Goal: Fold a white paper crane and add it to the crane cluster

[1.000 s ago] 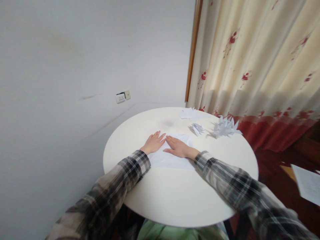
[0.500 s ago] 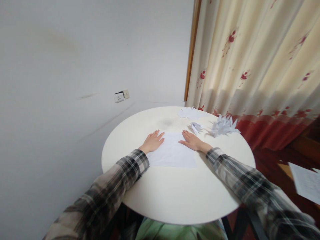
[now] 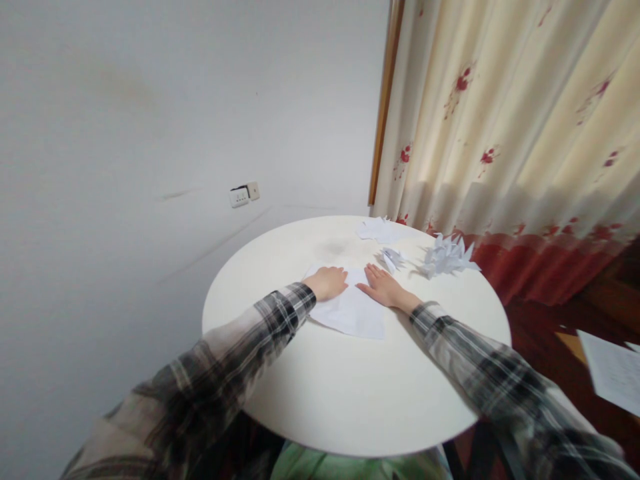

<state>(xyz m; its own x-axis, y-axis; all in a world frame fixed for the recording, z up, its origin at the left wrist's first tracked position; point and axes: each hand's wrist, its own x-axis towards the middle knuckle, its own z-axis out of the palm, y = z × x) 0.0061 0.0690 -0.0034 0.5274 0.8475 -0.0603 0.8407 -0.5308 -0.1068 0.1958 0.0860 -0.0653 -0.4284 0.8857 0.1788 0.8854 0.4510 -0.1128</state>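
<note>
No text, label, brand, number or sign can be read anywhere: the white paper sheet (image 3: 350,312) on the tabletop (image 3: 350,393) looks unmarked, and the loose sheet (image 3: 613,370) at the right edge is too blurred to read.

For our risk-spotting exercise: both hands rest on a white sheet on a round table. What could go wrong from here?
The sheet lies askew, pinned only near its far edge by the left hand and right hand; it could slip and crease crookedly.
The small folded piece sits just beyond the right hand; a sweep might crush it.
The folded pile near the table edge could get knocked off.
</note>
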